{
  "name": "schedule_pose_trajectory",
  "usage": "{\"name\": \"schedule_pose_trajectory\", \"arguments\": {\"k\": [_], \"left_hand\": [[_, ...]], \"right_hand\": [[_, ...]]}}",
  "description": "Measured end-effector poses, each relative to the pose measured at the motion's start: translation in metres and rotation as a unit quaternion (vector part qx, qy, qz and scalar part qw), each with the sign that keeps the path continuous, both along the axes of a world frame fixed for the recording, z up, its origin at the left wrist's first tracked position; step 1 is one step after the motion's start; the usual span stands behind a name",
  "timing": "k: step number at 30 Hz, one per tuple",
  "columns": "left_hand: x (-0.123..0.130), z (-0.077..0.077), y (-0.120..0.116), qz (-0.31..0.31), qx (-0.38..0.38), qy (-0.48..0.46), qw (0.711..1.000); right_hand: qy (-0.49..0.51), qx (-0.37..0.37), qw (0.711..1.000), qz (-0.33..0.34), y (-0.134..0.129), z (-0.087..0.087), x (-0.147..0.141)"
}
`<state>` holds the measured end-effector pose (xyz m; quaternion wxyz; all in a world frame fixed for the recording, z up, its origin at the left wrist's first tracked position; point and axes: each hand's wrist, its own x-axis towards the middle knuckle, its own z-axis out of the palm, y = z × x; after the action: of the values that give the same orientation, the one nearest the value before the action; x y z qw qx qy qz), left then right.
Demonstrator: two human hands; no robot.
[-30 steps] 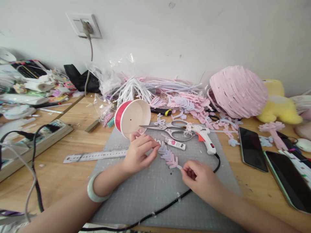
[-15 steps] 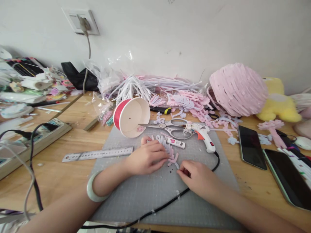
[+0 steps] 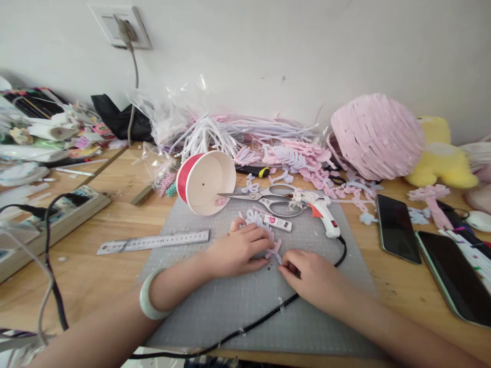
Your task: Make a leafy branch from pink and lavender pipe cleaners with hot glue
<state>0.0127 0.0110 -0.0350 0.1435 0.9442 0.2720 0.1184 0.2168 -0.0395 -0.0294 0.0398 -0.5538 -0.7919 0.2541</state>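
Observation:
A fuzzy pipe-cleaner piece (image 3: 254,216), lilac at the far end and pink at the near end, lies on the grey cutting mat (image 3: 199,317). My left hand (image 3: 242,249), with a pale bangle on its wrist, covers part of it, fingers curled over its side. At the near tip, my right hand (image 3: 305,271) pinches the short end with thumb and forefinger. Just beyond my hands are a white pink-printed clipper-like tool (image 3: 279,223), metal scissors (image 3: 264,198) and a white glue gun (image 3: 322,212). A steel ruler (image 3: 153,242) lies to the left.
A red-and-white paper tub (image 3: 185,179) lies tipped behind the mat. Bundled pipe cleaners (image 3: 207,135) line the wall. A black cord (image 3: 253,327) crosses the mat. Two phones (image 3: 398,228) are at right, a power strip (image 3: 53,225) at left, a pink wrapped ball (image 3: 378,137) at back.
My left hand has slid slightly right along the pipe-cleaner piece, nearer my right hand. My right hand stays at the tip. The camera view has shifted slightly.

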Motion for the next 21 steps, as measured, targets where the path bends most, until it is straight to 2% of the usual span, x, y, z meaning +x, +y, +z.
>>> {"name": "schedule_pose_trajectory", "arguments": {"k": [5, 8, 14, 21], "left_hand": [[0.002, 0.001, 0.001, 0.028, -0.021, 0.003, 0.999], [0.002, 0.000, 0.001, 0.029, -0.008, 0.007, 1.000], [0.002, -0.003, 0.000, 0.009, 0.063, 0.014, 0.998], [0.004, -0.002, 0.000, -0.016, 0.089, 0.028, 0.995]], "right_hand": [[0.006, 0.007, 1.000, 0.026, 0.001, 0.001, 0.001], [0.023, 0.003, 0.999, 0.035, 0.004, 0.005, 0.002], [0.059, 0.090, 0.994, 0.019, 0.015, 0.013, 0.004], [0.030, 0.038, 0.999, 0.013, 0.010, 0.009, 0.003]]}}
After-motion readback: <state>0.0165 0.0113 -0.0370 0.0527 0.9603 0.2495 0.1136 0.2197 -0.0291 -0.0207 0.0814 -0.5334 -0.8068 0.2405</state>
